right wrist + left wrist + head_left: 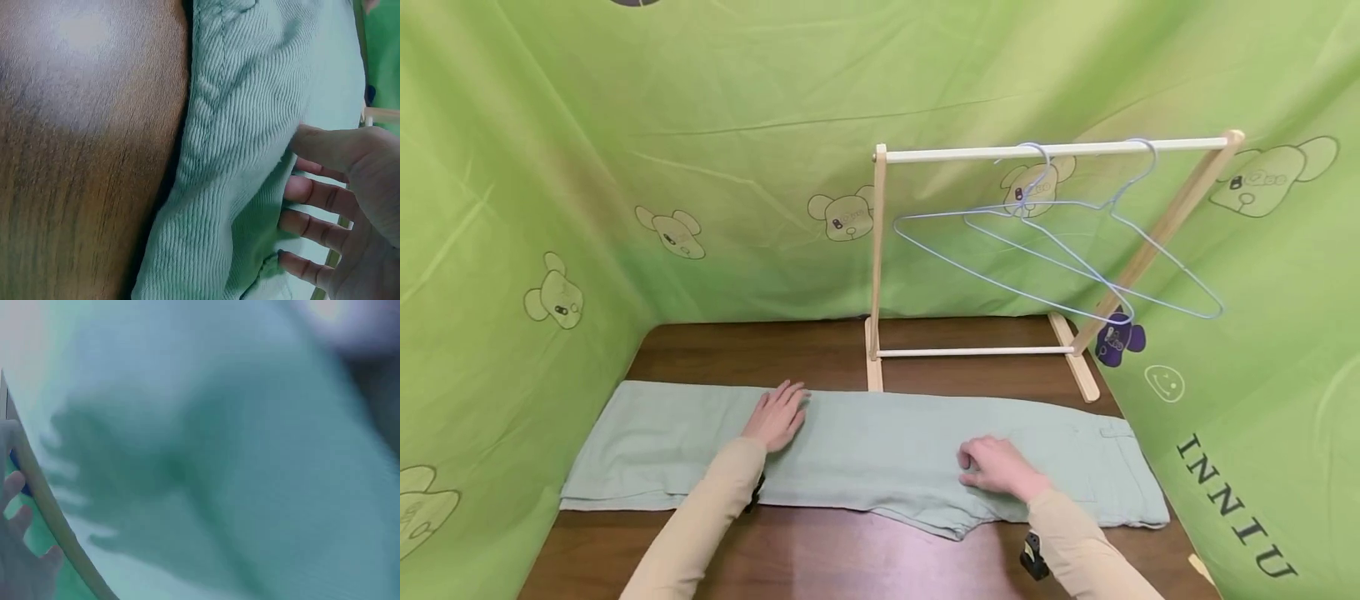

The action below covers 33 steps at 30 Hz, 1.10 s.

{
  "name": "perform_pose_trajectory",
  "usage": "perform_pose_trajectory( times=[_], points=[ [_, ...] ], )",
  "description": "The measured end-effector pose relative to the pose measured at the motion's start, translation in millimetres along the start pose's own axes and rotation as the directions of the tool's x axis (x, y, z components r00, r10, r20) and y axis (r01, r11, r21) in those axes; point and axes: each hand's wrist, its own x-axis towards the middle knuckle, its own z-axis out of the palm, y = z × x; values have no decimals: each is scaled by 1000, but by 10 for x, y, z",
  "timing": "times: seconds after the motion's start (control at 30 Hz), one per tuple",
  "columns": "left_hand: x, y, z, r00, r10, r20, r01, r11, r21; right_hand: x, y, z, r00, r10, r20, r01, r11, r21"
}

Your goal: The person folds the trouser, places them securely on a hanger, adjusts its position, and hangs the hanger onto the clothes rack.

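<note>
A pair of pale green trousers (880, 450) lies folded lengthwise across the table, waistband to the right, leg ends to the left. Their ribbed cloth (250, 125) fills the middle of the right wrist view. My left hand (778, 415) rests on the leg part near its far edge, fingers extended. In the left wrist view that hand (25, 556) shows at the left edge, and close cloth is blurred under a hand-shaped shadow. My right hand (996, 465) is at the upper part of the trousers, fingers loosely bent, thumb apart from them and touching a raised fold.
Behind the trousers stands a small wooden rack (877, 250) with a white top bar (955, 154). Two lilac wire hangers (1000, 287) hang from it. Brown table (850, 550) shows along the front. Green printed cloth (737, 125) encloses the back and sides.
</note>
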Motion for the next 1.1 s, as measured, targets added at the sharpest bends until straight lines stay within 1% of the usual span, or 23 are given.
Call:
perform_pose_trajectory(
  times=[0.1, 0.2, 0.37, 0.47, 0.53, 0.6, 0.63, 0.7, 0.73, 0.77, 0.8, 0.83, 0.87, 0.9, 0.93, 0.97, 1.0, 1.03, 1.07, 1.1],
  points=[
    [164, 8, 36, 995, -65, 74, 64, 998, 8, 10, -24, 12, 1000, -6, 10, 6, 1000, 2],
    [268, 20, 58, 991, -93, 99, 90, 995, 33, 13, -36, 16, 1000, -12, 15, 12, 1000, 4],
    [375, 49, 62, 994, -99, 38, 96, 992, 83, -2, -43, 16, 1000, -2, 13, 2, 1000, 22],
    [414, 70, 51, 994, -101, -29, 104, 985, 134, -19, -45, 11, 1000, 9, 16, -10, 999, 53],
    [439, 87, 43, 989, -115, -90, 128, 979, 160, -30, -34, 6, 1000, 20, 14, -21, 996, 82],
    [464, 106, 46, 979, -138, -149, 163, 972, 171, -41, -24, -8, 999, 47, 18, -48, 994, 102],
    [473, 117, 56, 974, -153, -168, 183, 967, 177, -46, -19, -17, 998, 59, 19, -60, 992, 108],
    [476, 148, 89, 968, -173, -181, 208, 958, 196, -60, -10, -32, 996, 79, 28, -82, 991, 109],
    [471, 165, 114, 968, -171, -183, 208, 956, 205, -67, -9, -39, 996, 87, 35, -90, 991, 101],
    [457, 188, 138, 970, -155, -186, 193, 958, 211, -75, -7, -45, 995, 85, 41, -89, 992, 89],
    [439, 215, 163, 974, -123, -190, 163, 963, 216, -84, -9, -51, 996, 79, 45, -83, 994, 78],
    [415, 245, 186, 978, -66, -198, 111, 969, 222, -92, -13, -58, 997, 66, 43, -68, 996, 64],
    [387, 283, 205, 978, 12, -209, 34, 976, 216, -101, -18, -63, 999, 42, 33, -44, 998, 53],
    [355, 323, 223, 972, 105, -212, -61, 977, 206, -107, -27, -68, 1000, 13, 21, -14, 999, 44],
    [312, 370, 232, 955, 212, -206, -173, 967, 189, -111, -47, -80, 1000, -18, 10, 18, 999, 50],
    [260, 420, 236, 930, 319, -183, -289, 942, 173, -112, -71, -88, 998, -55, -2, 55, 997, 63],
    [205, 474, 234, 898, 416, -142, -395, 905, 157, -108, -105, -100, 995, -95, -15, 96, 992, 83],
    [149, 524, 233, 861, 500, -93, -486, 863, 140, -102, -141, -108, 991, -132, -18, 133, 985, 111],
    [97, 562, 234, 823, 567, -38, -559, 820, 122, -97, -188, -119, 986, -164, -8, 164, 976, 144],
    [48, 589, 234, 788, 616, 15, -613, 782, 112, -91, -241, -123, 983, -185, 10, 181, 968, 174]
  ],
)
